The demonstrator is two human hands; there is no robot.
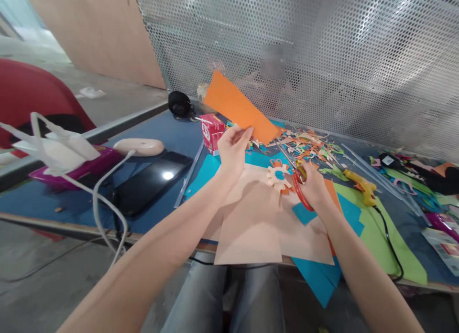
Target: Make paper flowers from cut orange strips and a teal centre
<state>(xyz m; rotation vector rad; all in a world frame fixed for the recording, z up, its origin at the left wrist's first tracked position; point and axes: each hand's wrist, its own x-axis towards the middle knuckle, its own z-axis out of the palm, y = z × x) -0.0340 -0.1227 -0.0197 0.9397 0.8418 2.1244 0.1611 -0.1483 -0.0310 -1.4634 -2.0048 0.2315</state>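
Note:
My left hand (233, 144) pinches the lower edge of an orange paper sheet (236, 103), which is lifted and tilted above the table. In my right hand (313, 185) are red-handled scissors (297, 180), their blades pointing up and left to the sheet's lower right corner. Whether the blades touch the paper, I cannot tell. Below lies a cut paper flower (278, 175) in cream, orange and blue, on pale peach sheets (251, 228). Blue paper (322, 275) and green paper (387, 232) lie around these.
Paper scraps (315, 146) are heaped behind my right hand, near a yellow glue gun (362, 185). A pink drink carton (212, 132) stands behind my left hand. Further left are a black phone (154, 180), white cables and a purple tissue holder (75, 166). A perforated metal panel (322, 51) borders the back.

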